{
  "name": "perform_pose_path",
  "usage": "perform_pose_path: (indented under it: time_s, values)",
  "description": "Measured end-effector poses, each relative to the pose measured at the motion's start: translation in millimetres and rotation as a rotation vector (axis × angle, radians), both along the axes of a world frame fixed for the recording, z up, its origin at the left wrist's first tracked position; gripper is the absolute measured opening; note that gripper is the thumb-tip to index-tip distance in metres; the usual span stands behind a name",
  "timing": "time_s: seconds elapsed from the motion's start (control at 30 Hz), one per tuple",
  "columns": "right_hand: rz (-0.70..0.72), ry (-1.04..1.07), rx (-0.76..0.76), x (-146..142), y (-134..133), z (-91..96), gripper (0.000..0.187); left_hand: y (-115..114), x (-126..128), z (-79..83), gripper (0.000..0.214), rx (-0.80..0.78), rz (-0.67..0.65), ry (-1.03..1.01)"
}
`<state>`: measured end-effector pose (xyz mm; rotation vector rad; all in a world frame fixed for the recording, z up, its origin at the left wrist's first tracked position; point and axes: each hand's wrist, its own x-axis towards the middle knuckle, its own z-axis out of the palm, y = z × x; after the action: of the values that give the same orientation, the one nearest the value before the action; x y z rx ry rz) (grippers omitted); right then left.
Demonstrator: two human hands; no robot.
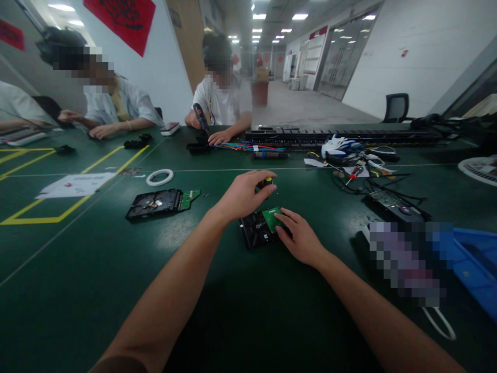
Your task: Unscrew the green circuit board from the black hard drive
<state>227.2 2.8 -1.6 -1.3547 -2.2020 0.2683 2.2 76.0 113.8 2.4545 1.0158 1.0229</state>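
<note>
Fingers of the left hand [248, 194] are closing round the yellow-and-black handle of a screwdriver [266, 182]. The grip is wrapping it from above, so the shaft is probably pointing down at the drive [254, 230] below; the tip is hiding behind the hand. The right hand [301, 238] is lying just right of it, its grip loose and spread. Its fingertips are pressing on the green board [271, 217] atop the drive, likely pinning it against the turning. The drive is sitting flat on the bench [97, 290], mid-scene and near the person. Both forearms are reaching in from the near edge, the left wrist arching high, the right running low. A second drive [159, 203] is lying to the left, and a co-worker [221, 103] at the far side is holding a power driver [201, 116].
</note>
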Motion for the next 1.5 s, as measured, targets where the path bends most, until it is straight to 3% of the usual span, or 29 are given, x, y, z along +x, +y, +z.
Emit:
perform_pose_path:
  time_s: [0.47, 0.7, 0.87, 1.1, 1.5]
  values:
    - [-0.002, -0.005, 0.012, 0.7, 1.7, -3.0, 0.044, 1.8, 0.2, 1.3, 0.021, 0.06, 0.087, 0.011]
    - [-0.001, 0.001, 0.007, 1.5, 1.8, -4.9, 0.045, 2.7, 0.4, -0.6, 0.029, 0.059, 0.145, -0.009]
    - [-0.003, -0.004, 0.004, 1.4, 1.2, -3.4, 0.044, 1.3, 0.1, 1.0, 0.018, 0.078, 0.122, 0.022]
    - [-0.002, -0.018, 0.008, -1.3, 0.6, 0.8, 0.044, 0.9, 0.4, 0.8, 0.035, 0.069, 0.074, 0.012]
    - [-0.004, -0.017, -0.002, 0.0, 1.3, -1.9, 0.045, 1.5, -0.6, 2.3, 0.029, 0.078, 0.094, 0.029]
